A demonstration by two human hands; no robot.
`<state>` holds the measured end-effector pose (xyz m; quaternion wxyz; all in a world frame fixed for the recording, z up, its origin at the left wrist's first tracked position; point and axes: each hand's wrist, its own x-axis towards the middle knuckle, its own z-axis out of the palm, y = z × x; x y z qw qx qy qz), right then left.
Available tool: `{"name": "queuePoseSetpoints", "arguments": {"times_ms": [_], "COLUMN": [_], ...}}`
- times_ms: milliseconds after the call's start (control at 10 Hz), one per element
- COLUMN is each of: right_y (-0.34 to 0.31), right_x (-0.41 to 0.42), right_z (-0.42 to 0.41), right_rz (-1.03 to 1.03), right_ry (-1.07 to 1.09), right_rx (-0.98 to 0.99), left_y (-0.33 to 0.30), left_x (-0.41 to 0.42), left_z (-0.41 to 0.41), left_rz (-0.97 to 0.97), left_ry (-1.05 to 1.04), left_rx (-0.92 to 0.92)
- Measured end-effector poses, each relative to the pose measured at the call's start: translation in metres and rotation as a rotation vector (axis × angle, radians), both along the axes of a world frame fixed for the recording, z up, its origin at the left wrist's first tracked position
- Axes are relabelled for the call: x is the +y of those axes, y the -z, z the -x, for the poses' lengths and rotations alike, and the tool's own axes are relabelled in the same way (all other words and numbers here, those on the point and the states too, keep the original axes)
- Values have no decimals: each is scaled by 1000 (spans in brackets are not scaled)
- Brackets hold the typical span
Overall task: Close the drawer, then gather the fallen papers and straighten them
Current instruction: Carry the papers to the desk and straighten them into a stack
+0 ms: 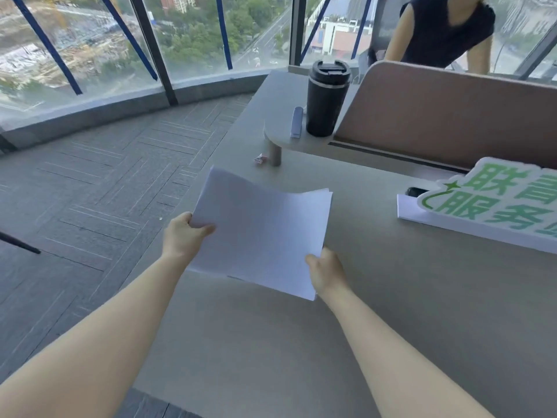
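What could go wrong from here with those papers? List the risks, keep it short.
1. The stack of white paper sheets is held only at its near corners by the left hand and right hand; its far edge is fanned and wavy, so sheets might slide out.
2. The stack's left part overhangs the edge of the beige desk, so loose sheets could drop onto the grey carpet floor.
3. Pushing forward could nudge the small red-and-white wrapper.

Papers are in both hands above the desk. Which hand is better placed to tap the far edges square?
Probably right. The right hand grips the near corner of the papers over the desk; the left hand holds the side overhanging the desk's edge.
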<state>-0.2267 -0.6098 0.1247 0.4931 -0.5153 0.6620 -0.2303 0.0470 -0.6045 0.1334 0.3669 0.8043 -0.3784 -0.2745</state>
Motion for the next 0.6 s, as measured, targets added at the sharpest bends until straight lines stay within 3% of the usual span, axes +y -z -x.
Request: {"name": "queuePoseSetpoints", "arguments": {"times_ms": [100, 300, 400, 500, 600], "right_y": [16, 47, 50, 48, 42], "right_x": [-19, -45, -47, -46, -42], "right_z": [-33, -67, -71, -68, -62], "right_rz": [-41, -16, -10, -29, -45], "right_ry": [-70, -16, -51, -87, -22], "right_rx": [23, 79, 258, 581, 684], "left_y": [15, 45, 55, 64, 63], "left_x": [-18, -50, -56, -59, -54], "left_z": [-29, -66, -72, -75, -70], "left_rz": [-99, -136, -180, -215, -280], "left_ry": [37, 60, 78, 80, 42], "left_rx": [-114, -176, -202, -279, -435]}}
